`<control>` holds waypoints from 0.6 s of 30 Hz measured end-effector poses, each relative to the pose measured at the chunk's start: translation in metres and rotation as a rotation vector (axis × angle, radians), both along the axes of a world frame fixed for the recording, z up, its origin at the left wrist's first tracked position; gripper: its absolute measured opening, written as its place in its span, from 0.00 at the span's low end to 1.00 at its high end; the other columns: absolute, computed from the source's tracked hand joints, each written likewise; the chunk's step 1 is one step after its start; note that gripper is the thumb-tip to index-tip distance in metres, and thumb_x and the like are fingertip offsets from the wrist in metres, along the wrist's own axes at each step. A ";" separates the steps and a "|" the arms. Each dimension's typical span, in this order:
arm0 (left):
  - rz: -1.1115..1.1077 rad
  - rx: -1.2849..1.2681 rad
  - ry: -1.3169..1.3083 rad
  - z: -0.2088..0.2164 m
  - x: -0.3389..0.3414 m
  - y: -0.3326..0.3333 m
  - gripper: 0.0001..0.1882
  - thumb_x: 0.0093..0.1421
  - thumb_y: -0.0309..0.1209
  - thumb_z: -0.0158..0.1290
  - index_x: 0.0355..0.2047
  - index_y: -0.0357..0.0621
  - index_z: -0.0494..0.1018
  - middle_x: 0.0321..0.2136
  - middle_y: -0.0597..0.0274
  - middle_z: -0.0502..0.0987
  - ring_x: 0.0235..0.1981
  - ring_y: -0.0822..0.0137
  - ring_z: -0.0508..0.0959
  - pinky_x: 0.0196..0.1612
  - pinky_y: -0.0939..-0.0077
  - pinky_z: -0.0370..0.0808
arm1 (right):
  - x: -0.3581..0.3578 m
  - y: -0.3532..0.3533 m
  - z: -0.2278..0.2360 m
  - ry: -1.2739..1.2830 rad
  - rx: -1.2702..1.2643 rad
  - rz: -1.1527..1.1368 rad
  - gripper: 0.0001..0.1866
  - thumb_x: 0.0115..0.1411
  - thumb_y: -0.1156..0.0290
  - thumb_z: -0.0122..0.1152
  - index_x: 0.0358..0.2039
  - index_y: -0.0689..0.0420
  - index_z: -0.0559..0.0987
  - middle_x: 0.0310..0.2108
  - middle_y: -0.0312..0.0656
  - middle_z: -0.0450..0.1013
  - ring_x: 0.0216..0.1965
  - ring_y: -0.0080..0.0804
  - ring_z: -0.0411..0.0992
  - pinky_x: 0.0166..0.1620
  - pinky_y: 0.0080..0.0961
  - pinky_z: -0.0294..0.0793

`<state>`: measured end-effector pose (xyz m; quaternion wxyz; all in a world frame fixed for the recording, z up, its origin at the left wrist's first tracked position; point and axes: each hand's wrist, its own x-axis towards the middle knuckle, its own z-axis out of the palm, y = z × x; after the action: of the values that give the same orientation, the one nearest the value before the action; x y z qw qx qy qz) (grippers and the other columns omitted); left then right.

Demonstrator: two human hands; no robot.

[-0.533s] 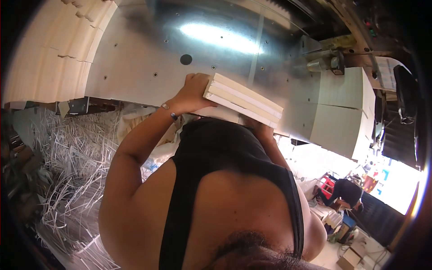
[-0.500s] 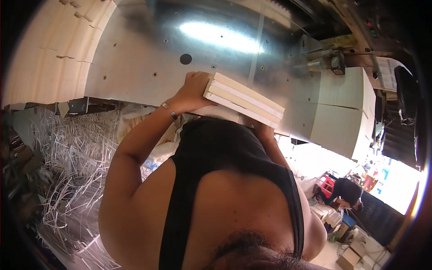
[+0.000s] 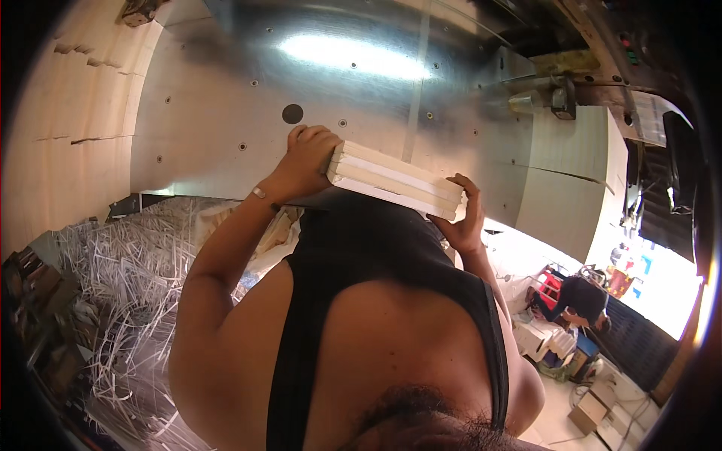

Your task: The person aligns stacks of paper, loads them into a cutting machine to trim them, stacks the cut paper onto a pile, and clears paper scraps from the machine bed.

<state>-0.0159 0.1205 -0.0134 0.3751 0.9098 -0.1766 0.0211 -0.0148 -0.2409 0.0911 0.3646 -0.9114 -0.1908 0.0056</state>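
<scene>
A thick block of cream and white paper (image 3: 395, 180), layered in several bands, is held just in front of my body by the near edge of a metal table (image 3: 203, 113). My left hand (image 3: 307, 161) grips its left end, fingers on the far side. At the opposite end, my right hand (image 3: 468, 218) is closed round the corner, with fingertips on top and the thumb below. The block slants, its right end nearer to me. Whether its underside touches the table cannot be seen.
Tall paper stacks (image 3: 90, 158) stand along the left, and more paper stacks (image 3: 560, 188) on the table's right. Heaped paper strips (image 3: 135, 293) cover the lower left. A person in dark clothing (image 3: 583, 299) bends over at the far right, near cardboard boxes (image 3: 594, 406).
My right hand, mostly hidden behind the block before, now shows gripping its right end. The block and my left hand have shifted slightly left and nearer to me.
</scene>
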 end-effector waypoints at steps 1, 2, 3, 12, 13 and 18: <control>0.018 0.011 -0.010 0.001 -0.001 0.003 0.32 0.52 0.46 0.68 0.55 0.51 0.73 0.52 0.59 0.74 0.64 0.56 0.66 0.70 0.50 0.48 | 0.004 -0.004 0.004 -0.083 -0.009 0.070 0.45 0.43 0.73 0.82 0.63 0.64 0.71 0.53 0.51 0.77 0.52 0.47 0.78 0.57 0.40 0.76; 0.039 0.023 -0.020 0.003 -0.001 0.005 0.31 0.52 0.45 0.68 0.55 0.52 0.73 0.52 0.61 0.74 0.64 0.57 0.65 0.71 0.49 0.48 | 0.007 -0.005 0.008 -0.079 -0.011 0.065 0.45 0.43 0.73 0.82 0.63 0.64 0.71 0.53 0.51 0.77 0.52 0.47 0.78 0.57 0.40 0.76; 0.036 0.023 -0.016 0.005 0.001 0.005 0.31 0.52 0.45 0.68 0.55 0.52 0.73 0.52 0.61 0.74 0.64 0.57 0.65 0.71 0.49 0.48 | 0.010 -0.005 0.016 -0.070 -0.049 0.101 0.45 0.43 0.73 0.82 0.63 0.63 0.71 0.52 0.51 0.77 0.51 0.48 0.78 0.56 0.40 0.77; 0.021 0.004 -0.012 0.004 0.011 0.006 0.31 0.50 0.42 0.70 0.53 0.49 0.73 0.53 0.61 0.76 0.64 0.56 0.68 0.71 0.47 0.49 | 0.021 -0.001 0.035 -0.098 -0.143 0.172 0.36 0.43 0.73 0.81 0.56 0.61 0.79 0.50 0.53 0.78 0.50 0.52 0.78 0.52 0.40 0.79; 0.008 0.011 0.001 0.005 0.014 0.006 0.32 0.49 0.44 0.71 0.53 0.52 0.74 0.52 0.63 0.76 0.64 0.58 0.67 0.72 0.46 0.47 | 0.022 -0.002 0.036 -0.090 -0.133 0.170 0.37 0.43 0.73 0.82 0.57 0.61 0.79 0.50 0.53 0.78 0.49 0.52 0.79 0.52 0.40 0.79; -0.062 -0.035 0.036 0.034 0.048 0.012 0.33 0.49 0.48 0.72 0.54 0.54 0.75 0.50 0.66 0.78 0.64 0.60 0.68 0.73 0.44 0.44 | 0.025 -0.007 0.043 -0.028 -0.115 0.037 0.37 0.44 0.74 0.80 0.58 0.62 0.78 0.49 0.50 0.78 0.49 0.44 0.78 0.52 0.36 0.77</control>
<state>0.0318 0.1325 0.0206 0.3944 0.8975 -0.1976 -0.0039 0.0104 -0.2478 0.1345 0.3089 -0.9270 -0.2122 0.0103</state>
